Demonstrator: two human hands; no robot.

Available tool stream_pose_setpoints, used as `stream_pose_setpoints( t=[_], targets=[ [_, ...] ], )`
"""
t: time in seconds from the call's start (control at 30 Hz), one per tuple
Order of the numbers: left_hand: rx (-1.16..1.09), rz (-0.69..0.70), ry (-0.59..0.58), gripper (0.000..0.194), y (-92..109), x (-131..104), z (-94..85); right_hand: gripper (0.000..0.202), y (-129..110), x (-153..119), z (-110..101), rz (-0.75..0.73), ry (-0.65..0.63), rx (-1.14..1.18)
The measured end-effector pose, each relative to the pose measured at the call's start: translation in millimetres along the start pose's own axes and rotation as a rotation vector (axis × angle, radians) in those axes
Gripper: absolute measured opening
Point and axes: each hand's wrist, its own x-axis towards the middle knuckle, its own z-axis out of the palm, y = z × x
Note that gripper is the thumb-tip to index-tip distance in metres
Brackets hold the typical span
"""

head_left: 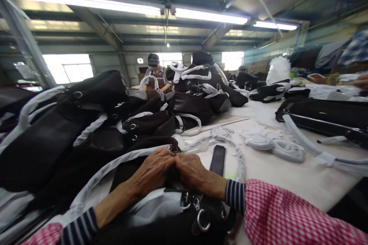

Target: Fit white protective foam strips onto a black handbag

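Observation:
A black handbag (161, 218) with metal rings and a white-wrapped handle lies right in front of me on the white table (287, 172). My left hand (153, 170) and my right hand (191, 170) meet knuckle to knuckle at the bag's far top edge, both closed on it. What the fingertips pinch is hidden behind the knuckles. A flat black strap (218, 159) lies just right of my right hand.
A tall heap of black bags (57, 134) with white-wrapped handles fills the left. Coils of white wrapping (273, 143) lie mid-table, a long black bag (324, 116) at the right. A seated person (155, 76) works behind another bag pile (201, 80).

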Motion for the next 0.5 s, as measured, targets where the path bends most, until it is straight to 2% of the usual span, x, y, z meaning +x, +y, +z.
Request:
stream_pose_setpoints(
  t=[0.17, 0.23, 0.37, 0.5],
  targets=[
    [-0.023, -0.196, 0.089, 0.019, 3, -1, 2.6, 0.027, 5, 9, 10, 0.022, 0.026, 0.019],
    [-0.005, -0.239, 0.068, 0.018, 4, -2, 1.0, 0.028, 3, 11, 13, 0.026, 0.043, 0.029],
    [0.028, -0.260, -0.009, 0.016, 5, 0, -0.9, 0.023, 2, 14, 17, 0.007, 0.069, 0.044],
    [0.002, -0.226, 0.033, 0.019, 3, 0, 1.7, 0.021, 12, 16, 19, -0.039, 0.107, 0.062]
  ],
)
